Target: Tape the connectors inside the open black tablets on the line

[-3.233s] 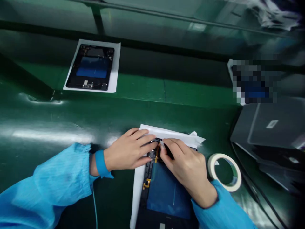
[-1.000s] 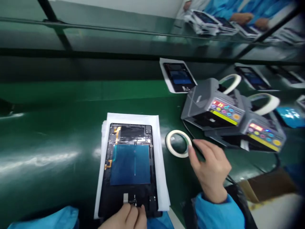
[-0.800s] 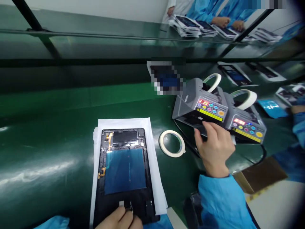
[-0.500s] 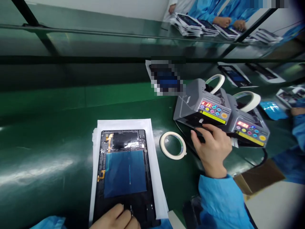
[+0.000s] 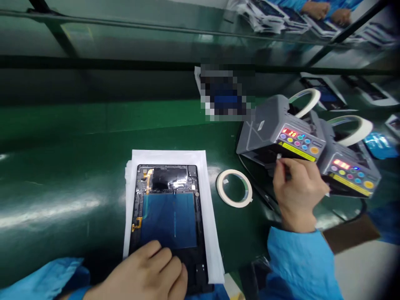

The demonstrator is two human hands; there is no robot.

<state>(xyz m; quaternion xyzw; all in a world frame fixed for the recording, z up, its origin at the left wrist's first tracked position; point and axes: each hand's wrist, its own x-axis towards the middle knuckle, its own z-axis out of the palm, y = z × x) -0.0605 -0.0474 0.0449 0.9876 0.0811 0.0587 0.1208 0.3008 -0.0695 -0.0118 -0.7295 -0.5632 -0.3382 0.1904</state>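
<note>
An opened tablet (image 5: pixel 168 221) with a blue battery area and exposed circuitry lies on white sheets (image 5: pixel 211 233). Over its lower part rests my left hand (image 5: pixel 150 271), fingers curled in; what they hold, if anything, is hidden. My right hand (image 5: pixel 298 191) is at the front of the nearer tape dispenser (image 5: pixel 265 125), thumb and forefinger pinched on a small white piece of tape (image 5: pixel 279 156). Beside that stands a second tape dispenser (image 5: pixel 353 166). A roll of cream tape (image 5: pixel 221 193) lies flat between the tablet and my right hand.
A partly blurred tablet (image 5: pixel 226 100) lies behind the dispensers, with another tablet (image 5: pixel 323 91) farther right. Dark cables run below the dispensers. A brown cardboard box (image 5: pixel 350 235) is at lower right. Across the bench, a co-worker's hands (image 5: pixel 315 9) are over stacked tablets.
My right hand has gone from spread fingers at the dispenser to a pinch on a small white piece of tape. My left hand has moved up over the tablet. The view has shifted.
</note>
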